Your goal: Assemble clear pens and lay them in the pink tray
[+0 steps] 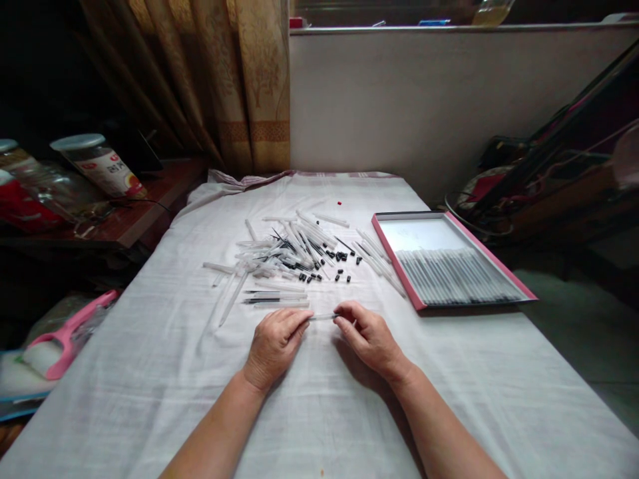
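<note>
A desk under a white cloth [150, 372] stands against a pale wall [424, 100], with a patterned curtain [239, 80] hanging at the far left corner. At the near middle of the cloth, the left hand [274, 346] and the right hand [372, 339] rest close together and hold one clear tube [323, 317] level between them. The left fingers are pinched together on its left end and the right thumb and forefinger are pinched on its right end. Just beyond the hands lie a few tubes in a row [277, 298], and farther off a loose heap of clear tubes [294, 249] spreads over the middle of the desk, with small black pieces [342, 256] scattered along its right side. A tiny red bit [339, 203] lies alone past the heap. To the right sits a pink-rimmed tray [394, 256], its near half filled with finished pens [454, 276] laid side by side. Off the desk to the left, lidded jars [102, 163] stand on a wooden shelf, and a pink-handled tool [70, 332] lies lower down.
</note>
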`<state>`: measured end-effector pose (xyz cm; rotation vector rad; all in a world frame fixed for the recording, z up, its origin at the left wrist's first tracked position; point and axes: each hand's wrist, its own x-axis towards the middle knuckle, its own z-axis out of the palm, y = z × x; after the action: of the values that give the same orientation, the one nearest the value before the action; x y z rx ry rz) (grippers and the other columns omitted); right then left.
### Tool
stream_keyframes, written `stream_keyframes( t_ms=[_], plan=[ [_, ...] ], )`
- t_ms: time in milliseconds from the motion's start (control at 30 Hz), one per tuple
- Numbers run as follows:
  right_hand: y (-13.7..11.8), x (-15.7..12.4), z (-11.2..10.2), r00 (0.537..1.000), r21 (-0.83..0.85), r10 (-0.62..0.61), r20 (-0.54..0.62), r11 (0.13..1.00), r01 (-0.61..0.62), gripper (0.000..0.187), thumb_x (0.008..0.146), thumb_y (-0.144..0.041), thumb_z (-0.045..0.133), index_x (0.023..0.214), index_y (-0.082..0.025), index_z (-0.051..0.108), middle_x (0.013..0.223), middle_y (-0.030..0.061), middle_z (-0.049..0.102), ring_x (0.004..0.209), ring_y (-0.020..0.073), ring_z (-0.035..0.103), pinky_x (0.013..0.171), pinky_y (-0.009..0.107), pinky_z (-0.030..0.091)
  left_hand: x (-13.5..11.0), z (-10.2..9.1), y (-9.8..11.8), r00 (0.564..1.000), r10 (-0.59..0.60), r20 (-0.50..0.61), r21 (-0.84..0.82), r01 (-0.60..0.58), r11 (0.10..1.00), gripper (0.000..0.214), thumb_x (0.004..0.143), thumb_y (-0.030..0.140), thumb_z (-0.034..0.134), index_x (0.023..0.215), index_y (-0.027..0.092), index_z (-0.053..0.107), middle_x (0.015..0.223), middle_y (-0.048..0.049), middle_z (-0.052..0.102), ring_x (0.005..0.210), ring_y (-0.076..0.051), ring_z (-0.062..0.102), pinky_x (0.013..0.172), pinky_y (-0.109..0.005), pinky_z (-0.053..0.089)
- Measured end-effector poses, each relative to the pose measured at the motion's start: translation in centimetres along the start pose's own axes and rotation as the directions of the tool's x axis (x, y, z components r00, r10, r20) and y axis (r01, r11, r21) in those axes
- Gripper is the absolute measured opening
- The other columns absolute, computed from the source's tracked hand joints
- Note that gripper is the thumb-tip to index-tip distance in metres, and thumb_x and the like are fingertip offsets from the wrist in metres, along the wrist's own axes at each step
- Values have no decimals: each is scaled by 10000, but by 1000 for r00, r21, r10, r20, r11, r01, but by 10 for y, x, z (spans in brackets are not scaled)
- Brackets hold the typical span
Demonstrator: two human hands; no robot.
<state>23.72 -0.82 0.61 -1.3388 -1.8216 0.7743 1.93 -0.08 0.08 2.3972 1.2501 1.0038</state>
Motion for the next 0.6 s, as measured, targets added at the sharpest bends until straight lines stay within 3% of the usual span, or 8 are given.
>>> stream_keyframes(
  t_ms=[233, 367, 533, 600],
  plan=[
    [-4, 1, 3, 999, 12, 20, -38, 1000, -20, 163, 897, -284, 509, 817, -202, 625, 715, 14, 669, 657, 151, 616, 647, 260, 461, 1, 0, 1, 999, -1, -37, 14, 1, 1000, 217, 908, 199, 549, 1068, 229, 693, 975, -62, 739, 883, -181, 683, 800, -306, 537],
    [-3, 1, -1, 992, 118, 44, -118, 993, -30, 162, 883, -305, 529, 829, -199, 639, 736, 28, 685, 651, 150, 616, 612, 255, 467, 1, -5, 0, 997, -77, -15, 44, 77, 996, 290, 907, 336, 568, 1154, 210, 653, 974, -74, 740, 861, -199, 682, 794, -320, 524],
    [0, 0, -7, 980, 247, 114, -161, 966, -72, 195, 861, -360, 567, 810, -194, 655, 714, 33, 675, 610, 143, 581, 586, 262, 473, 3, -15, -1, 968, -246, 47, -65, 249, 966, 371, 957, 391, 417, 784, 192, 677, 689, -27, 687, 658, -155, 643, 634, -239, 479],
    [-1, 1, -7, 977, 319, 157, -145, 942, -104, 217, 850, -382, 576, 777, -191, 649, 700, 32, 670, 597, 138, 574, 581, 262, 478, 3, -16, -1, 951, -304, 61, -144, 310, 940, 375, 946, 394, 431, 721, 185, 647, 607, 0, 628, 587, -132, 597, 583, -216, 449]
  ],
)
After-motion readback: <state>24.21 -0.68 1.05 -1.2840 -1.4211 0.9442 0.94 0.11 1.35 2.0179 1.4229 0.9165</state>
